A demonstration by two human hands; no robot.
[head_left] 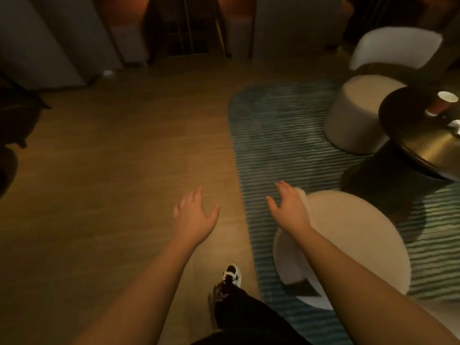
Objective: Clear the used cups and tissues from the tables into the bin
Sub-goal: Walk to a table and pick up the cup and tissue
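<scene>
A reddish-brown paper cup [442, 102] with a white inside stands on a dark round table [420, 143] at the far right. A bit of white crumpled tissue [454, 125] lies beside it at the frame's edge. My left hand [193, 215] hovers over the wooden floor with fingers spread, holding nothing. My right hand [290, 204] is stretched out flat above the near edge of a cream round stool [358, 235], also empty. Both hands are well short of the table. No bin is in view.
A second cream stool [358, 115] and a white chair [395, 48] stand behind the table on a teal striped rug [273, 135]. Wooden floor [119, 150] spreads to the left. Curtains and dark furniture line the back wall. My shoe [232, 273] is below.
</scene>
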